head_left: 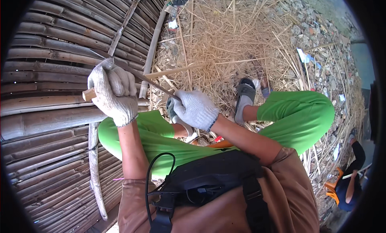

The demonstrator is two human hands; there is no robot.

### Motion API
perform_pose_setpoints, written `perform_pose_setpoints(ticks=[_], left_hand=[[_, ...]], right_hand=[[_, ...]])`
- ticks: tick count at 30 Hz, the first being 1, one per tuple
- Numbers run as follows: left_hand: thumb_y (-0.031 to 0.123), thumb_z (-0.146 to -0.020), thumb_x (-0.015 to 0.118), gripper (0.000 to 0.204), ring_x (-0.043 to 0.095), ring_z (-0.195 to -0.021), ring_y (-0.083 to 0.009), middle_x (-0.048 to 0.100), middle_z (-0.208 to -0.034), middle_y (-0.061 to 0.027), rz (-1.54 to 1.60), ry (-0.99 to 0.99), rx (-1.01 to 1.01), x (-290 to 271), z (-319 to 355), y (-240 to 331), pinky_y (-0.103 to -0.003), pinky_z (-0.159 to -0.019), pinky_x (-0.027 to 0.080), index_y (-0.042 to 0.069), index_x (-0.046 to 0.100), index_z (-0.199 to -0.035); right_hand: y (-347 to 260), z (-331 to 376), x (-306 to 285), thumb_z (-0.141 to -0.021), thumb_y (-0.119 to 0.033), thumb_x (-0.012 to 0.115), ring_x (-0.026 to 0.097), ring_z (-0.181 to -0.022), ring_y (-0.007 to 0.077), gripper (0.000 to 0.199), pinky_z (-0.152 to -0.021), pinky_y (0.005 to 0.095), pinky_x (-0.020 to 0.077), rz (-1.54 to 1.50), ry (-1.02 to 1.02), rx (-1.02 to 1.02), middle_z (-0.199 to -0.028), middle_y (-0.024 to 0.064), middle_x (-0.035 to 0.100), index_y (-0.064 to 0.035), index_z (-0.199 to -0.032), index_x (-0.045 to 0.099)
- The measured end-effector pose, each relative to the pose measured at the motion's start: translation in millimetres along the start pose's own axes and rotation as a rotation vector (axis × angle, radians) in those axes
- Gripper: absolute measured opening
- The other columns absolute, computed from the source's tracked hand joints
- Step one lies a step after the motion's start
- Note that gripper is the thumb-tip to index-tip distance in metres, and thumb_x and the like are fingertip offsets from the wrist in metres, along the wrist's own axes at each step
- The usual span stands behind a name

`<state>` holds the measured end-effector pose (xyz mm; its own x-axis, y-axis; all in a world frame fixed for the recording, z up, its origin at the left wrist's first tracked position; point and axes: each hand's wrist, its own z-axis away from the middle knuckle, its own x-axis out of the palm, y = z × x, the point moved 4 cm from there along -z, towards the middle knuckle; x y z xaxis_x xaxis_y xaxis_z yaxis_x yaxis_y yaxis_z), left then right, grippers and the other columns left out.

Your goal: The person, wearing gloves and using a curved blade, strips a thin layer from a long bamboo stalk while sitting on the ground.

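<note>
The person's gloved left hand (114, 88) curled tightly round a wooden stick (89, 94), while the right hand (197, 109) gripped one end of a dark strip (156, 85) slanting between them, seemingly stiff, light and possibly sharp, best held by that end.

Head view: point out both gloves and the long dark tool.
Left glove (112, 90): head view, middle of the glove.
Right glove (198, 109): head view, its back.
Long dark tool (156, 85): head view, stretch between the gloves.
</note>
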<state>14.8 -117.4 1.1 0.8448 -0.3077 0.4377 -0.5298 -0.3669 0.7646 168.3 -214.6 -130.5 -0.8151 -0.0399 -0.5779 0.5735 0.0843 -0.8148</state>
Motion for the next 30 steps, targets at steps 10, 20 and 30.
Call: perform_pose_setpoints(ticks=[10,20,30], left_hand=[[0.027,-0.110,0.059,0.033,0.029,-0.043,-0.0070,0.038,-0.055,0.0057,-0.027,-0.065,0.073,-1.4,8.4,7.4,-0.026,-0.037,0.025,-0.004,0.070,-0.113],[0.025,-0.110,0.060,0.033,0.030,-0.045,-0.0071,0.039,-0.056,0.0055,-0.013,-0.027,0.085,2.8,10.3,-2.2,-0.025,-0.038,0.026,-0.006,0.070,-0.115],[0.023,-0.108,0.064,0.029,0.038,-0.061,-0.0080,0.047,-0.072,0.0018,-0.300,0.299,0.180,21.0,14.1,2.8,-0.027,-0.056,0.033,-0.003,0.066,-0.120]], right_hand=[[-5.5,7.6,-13.3,-0.101,-0.034,0.053,0.071,-0.076,0.0452,0.036,-0.074,0.0576,0.0577,0.117,-0.061,0.081,-0.083,0.0244,0.072,-0.0011,-0.095,0.067],[-31.7,11.8,-24.5,-0.100,-0.031,0.052,0.071,-0.075,0.0457,0.035,-0.073,0.0565,0.0572,-0.008,-0.152,0.085,-0.077,0.0262,0.070,-0.0003,-0.095,0.069],[-35.3,8.7,-33.0,-0.100,-0.031,0.052,0.070,-0.073,0.0459,0.036,-0.071,0.0575,0.0567,-0.036,-0.062,0.013,-0.077,0.0265,0.069,0.0002,-0.092,0.068]])
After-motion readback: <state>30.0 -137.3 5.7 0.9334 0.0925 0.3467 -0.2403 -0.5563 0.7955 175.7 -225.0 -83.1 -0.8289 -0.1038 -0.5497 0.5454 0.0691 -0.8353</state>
